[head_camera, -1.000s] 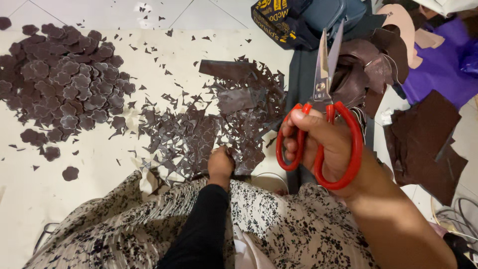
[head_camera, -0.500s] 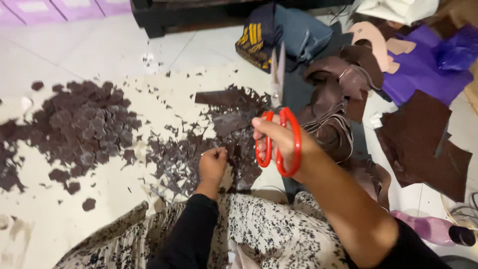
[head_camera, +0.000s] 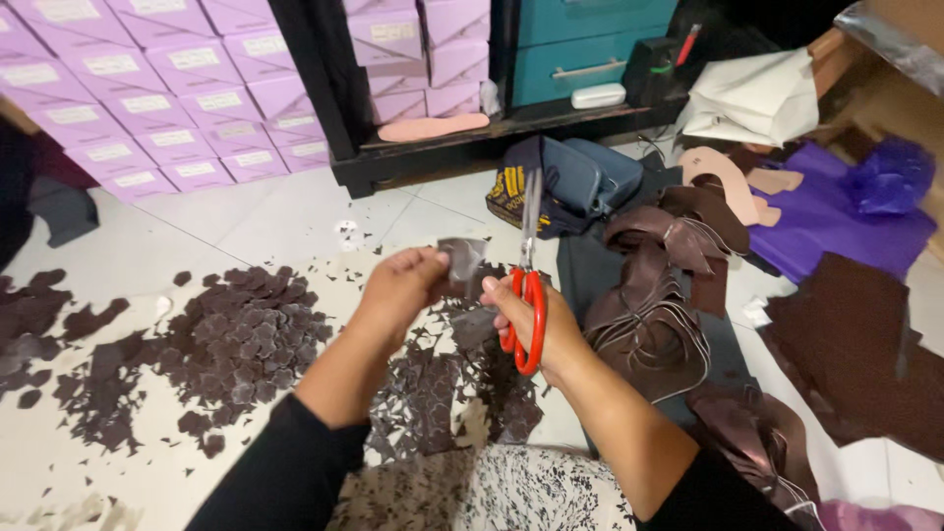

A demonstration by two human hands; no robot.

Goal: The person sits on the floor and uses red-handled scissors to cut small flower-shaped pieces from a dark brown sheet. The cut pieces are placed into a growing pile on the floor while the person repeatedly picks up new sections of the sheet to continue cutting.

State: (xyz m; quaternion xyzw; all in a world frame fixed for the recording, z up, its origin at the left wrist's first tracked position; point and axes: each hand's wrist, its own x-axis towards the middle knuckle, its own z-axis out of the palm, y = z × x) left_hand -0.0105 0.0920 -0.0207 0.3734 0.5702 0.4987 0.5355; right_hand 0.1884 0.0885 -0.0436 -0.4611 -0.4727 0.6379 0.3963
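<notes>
Both arms wear black sleeves pushed up above the wrist, leaving the left hand (head_camera: 403,285) and right hand (head_camera: 541,324) bare. Below, a white garment (head_camera: 492,492) with dark speckled print covers the lap.

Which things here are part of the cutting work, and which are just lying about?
In use: left hand holding a small dark piece; right hand holding red-handled scissors; pile of cut shapes; scraps.

Lying about: lilac boxes; blue bag; purple sheet; teal drawers.
</notes>
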